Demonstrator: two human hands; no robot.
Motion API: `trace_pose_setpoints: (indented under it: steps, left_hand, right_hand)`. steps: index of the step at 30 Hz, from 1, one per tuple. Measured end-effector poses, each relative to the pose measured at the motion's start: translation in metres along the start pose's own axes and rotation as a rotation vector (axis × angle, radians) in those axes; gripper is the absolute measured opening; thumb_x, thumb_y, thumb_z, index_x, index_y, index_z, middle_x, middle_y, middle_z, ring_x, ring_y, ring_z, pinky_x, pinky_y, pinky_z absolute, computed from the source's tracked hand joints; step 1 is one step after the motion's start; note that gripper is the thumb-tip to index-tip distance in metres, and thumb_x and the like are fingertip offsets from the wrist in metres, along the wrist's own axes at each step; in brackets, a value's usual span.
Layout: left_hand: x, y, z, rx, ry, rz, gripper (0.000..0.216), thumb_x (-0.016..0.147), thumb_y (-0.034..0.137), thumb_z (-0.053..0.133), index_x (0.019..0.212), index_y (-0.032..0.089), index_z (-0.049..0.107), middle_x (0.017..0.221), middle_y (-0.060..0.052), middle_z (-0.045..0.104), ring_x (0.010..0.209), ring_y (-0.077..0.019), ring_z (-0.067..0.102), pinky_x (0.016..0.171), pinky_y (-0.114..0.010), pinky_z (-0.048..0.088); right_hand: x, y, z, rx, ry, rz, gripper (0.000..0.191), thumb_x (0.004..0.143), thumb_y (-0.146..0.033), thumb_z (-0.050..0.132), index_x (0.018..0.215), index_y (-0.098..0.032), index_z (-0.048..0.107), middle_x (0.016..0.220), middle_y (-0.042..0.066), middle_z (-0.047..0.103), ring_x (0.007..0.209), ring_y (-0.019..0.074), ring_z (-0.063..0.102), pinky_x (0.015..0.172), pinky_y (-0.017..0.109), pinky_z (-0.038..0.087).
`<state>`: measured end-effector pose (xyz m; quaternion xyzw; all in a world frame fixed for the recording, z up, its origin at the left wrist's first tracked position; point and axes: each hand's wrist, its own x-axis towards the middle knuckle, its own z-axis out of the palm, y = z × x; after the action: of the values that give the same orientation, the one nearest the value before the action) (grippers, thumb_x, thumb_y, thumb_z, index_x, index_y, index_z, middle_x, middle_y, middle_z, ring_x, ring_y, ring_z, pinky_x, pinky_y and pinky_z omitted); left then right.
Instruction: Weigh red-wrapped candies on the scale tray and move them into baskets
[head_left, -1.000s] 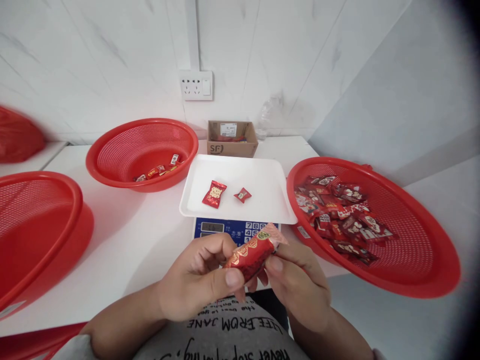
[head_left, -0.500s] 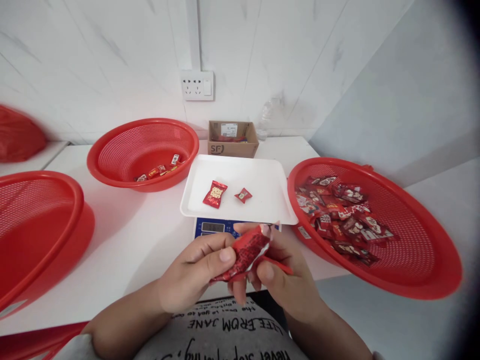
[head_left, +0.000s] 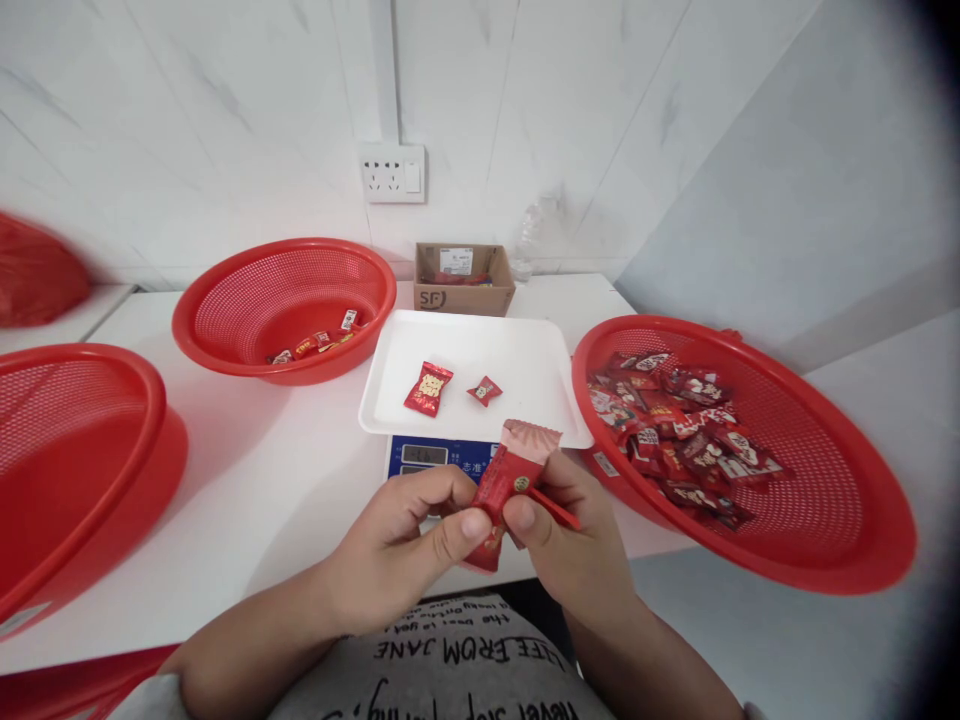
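White tabletop (head_left: 255,430) stretches forward from the person's shirt (head_left: 450,660), and above its near edge both hands are closed on one red packet (head_left: 504,485). The left hand (head_left: 405,550) pinches its lower part between thumb and fingers; the right hand (head_left: 581,545) grips its other side, thumb in front, with a red strip (head_left: 556,508) poking out beside it, whether part of the packet I cannot tell. For good handling, light thumb pressure seems best, firm enough to steady the wrapper without crushing it, leaving the pale crimped end free and the print uncovered. Just beyond, the blue scale (head_left: 466,452) carries a white tray (head_left: 517,350) with a larger packet (head_left: 429,389) and a smaller packet (head_left: 484,390), lying apart. Keeping the wrists off that tray should avoid disturbing it. Right of it, a red basket (head_left: 832,520) holds many packets; farther back stand a cardboard box (head_left: 465,299) and the wall (head_left: 225,100)
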<state>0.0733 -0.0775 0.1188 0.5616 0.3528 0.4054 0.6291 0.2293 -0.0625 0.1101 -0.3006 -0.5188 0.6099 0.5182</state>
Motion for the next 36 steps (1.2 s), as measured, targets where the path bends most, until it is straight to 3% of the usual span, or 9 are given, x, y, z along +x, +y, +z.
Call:
trace_pose_setpoints:
  steps: [6, 13, 19, 23, 28, 33, 36]
  left_hand:
    - [-0.002, -0.003, -0.001, 0.104, 0.084, 0.094, 0.035, 0.092, 0.047, 0.05, 0.078, 0.016, 0.055, 0.073, -0.002, 0.059, 0.068, -0.0136, 0.054, 0.064, -0.026, 0.045]
    - [-0.006, -0.005, -0.001, 0.28, 0.151, 0.275, 0.027, 0.095, 0.04, 0.046, 0.081, 0.018, 0.054, 0.073, -0.001, 0.058, 0.065, -0.0133, 0.053, 0.062, -0.026, 0.042]
    - [-0.002, -0.007, 0.0, 0.512, 0.189, 0.39, 0.035, 0.098, 0.039, 0.036, 0.071, 0.019, 0.049, 0.066, -0.001, 0.05, 0.061, -0.0144, 0.047, 0.058, -0.027, 0.038]
    - [0.002, -0.017, -0.003, 0.492, 0.174, 0.319, 0.044, 0.098, 0.048, 0.027, 0.072, 0.019, 0.048, 0.067, -0.002, 0.049, 0.062, -0.0152, 0.046, 0.059, -0.028, 0.037]
    - [0.005, -0.027, -0.009, 0.522, 0.21, 0.234, 0.043, 0.097, 0.049, 0.03, 0.071, 0.02, 0.048, 0.065, 0.0, 0.047, 0.062, -0.0152, 0.044, 0.06, -0.027, 0.036]
    - [0.01, -0.032, -0.014, 0.563, 0.246, 0.177, 0.04, 0.097, 0.045, 0.032, 0.069, 0.02, 0.046, 0.063, 0.001, 0.046, 0.059, -0.0147, 0.041, 0.058, -0.027, 0.033]
    - [0.013, -0.033, -0.017, 0.576, 0.253, 0.136, 0.04, 0.097, 0.046, 0.032, 0.07, 0.02, 0.047, 0.064, 0.001, 0.047, 0.06, -0.0151, 0.043, 0.058, -0.026, 0.034]
  right_hand:
    - [-0.003, 0.002, 0.004, 0.005, -0.066, 0.089, 0.037, 0.069, -0.05, 0.077, 0.084, -0.023, 0.057, 0.073, -0.002, 0.061, 0.06, 0.0114, 0.052, 0.055, 0.024, 0.044]
    - [-0.013, 0.007, 0.001, -0.232, -0.092, 0.064, 0.035, 0.076, -0.054, 0.069, 0.08, -0.022, 0.054, 0.06, -0.006, 0.043, 0.052, 0.0099, 0.035, 0.049, 0.024, 0.031]
    - [-0.007, 0.003, 0.005, -0.326, -0.216, -0.034, 0.024, 0.085, -0.044, 0.061, 0.082, -0.02, 0.056, 0.068, -0.003, 0.048, 0.057, 0.0103, 0.038, 0.05, 0.023, 0.033]
    - [-0.003, 0.008, 0.001, -0.389, -0.189, -0.071, 0.02, 0.087, -0.038, 0.058, 0.079, -0.02, 0.058, 0.066, -0.003, 0.051, 0.056, 0.0104, 0.04, 0.05, 0.023, 0.035]
    - [0.014, 0.014, -0.02, -0.482, -0.064, -0.004, 0.024, 0.087, -0.04, 0.057, 0.077, -0.018, 0.059, 0.069, 0.001, 0.061, 0.063, 0.0148, 0.055, 0.058, 0.026, 0.044]
    - [0.046, 0.015, -0.04, -0.944, 0.032, 0.11, 0.028, 0.085, -0.045, 0.058, 0.077, -0.019, 0.062, 0.071, 0.002, 0.065, 0.065, 0.0181, 0.057, 0.06, 0.029, 0.04]
    - [0.057, 0.012, -0.044, -1.088, 0.047, 0.126, 0.032, 0.085, -0.051, 0.056, 0.087, -0.021, 0.067, 0.067, 0.001, 0.063, 0.064, 0.0194, 0.057, 0.063, 0.031, 0.04]
